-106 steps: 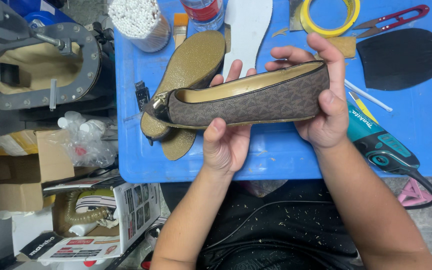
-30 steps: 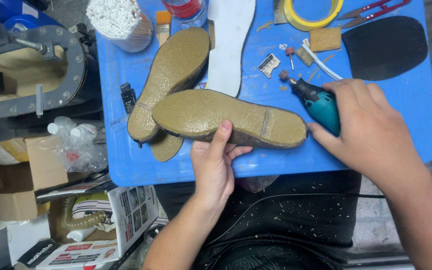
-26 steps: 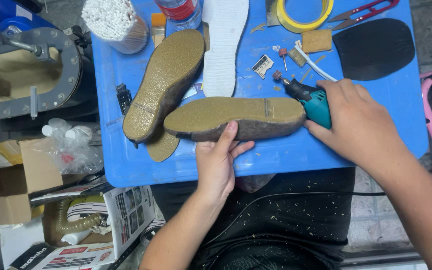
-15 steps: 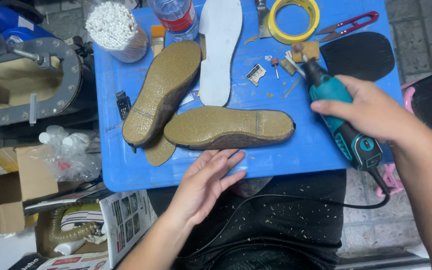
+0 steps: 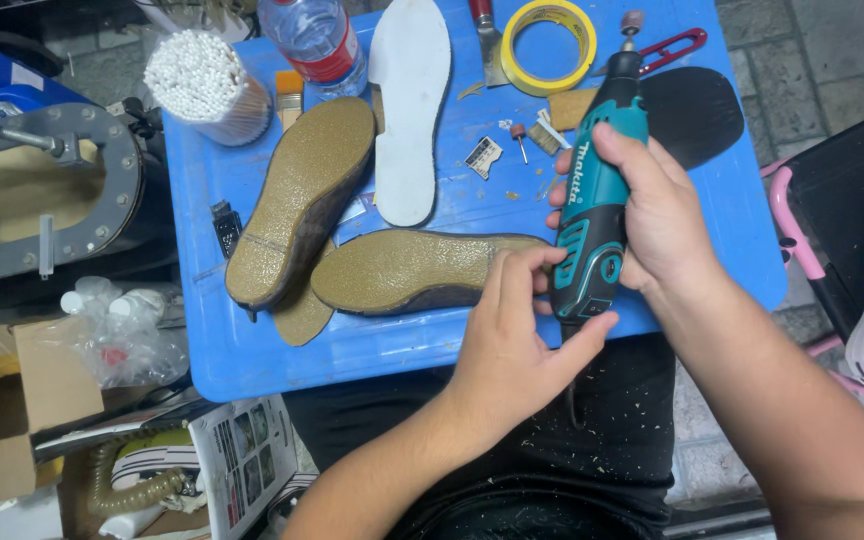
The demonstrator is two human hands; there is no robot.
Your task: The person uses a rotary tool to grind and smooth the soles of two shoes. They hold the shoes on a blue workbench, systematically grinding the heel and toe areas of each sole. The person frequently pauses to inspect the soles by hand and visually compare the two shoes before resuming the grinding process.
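Observation:
My right hand (image 5: 658, 210) grips a teal rotary tool (image 5: 593, 190) upright over the blue table (image 5: 352, 345), its grinding bit pointing away from me. My left hand (image 5: 512, 345) touches the lower end of the tool with fingers and thumb around its base. Just left of the hands, a flat shoe (image 5: 422, 272) lies sole up on the table. A second shoe (image 5: 302, 195) lies sole up beside it, tilted, with a loose tan sole piece (image 5: 302, 315) under its heel end.
A white insole (image 5: 410, 105), yellow tape roll (image 5: 548, 45), black rubber sole sheet (image 5: 697, 110), red-handled scissors (image 5: 677, 45), water bottle (image 5: 317, 40) and a cup of cotton swabs (image 5: 197, 85) sit at the back. A metal press (image 5: 42, 190) stands left; boxes and bags lie below it.
My right hand lifted the rotary tool off the shoe sole and turned it upright. My left hand left the shoe and moved right onto the tool's base.

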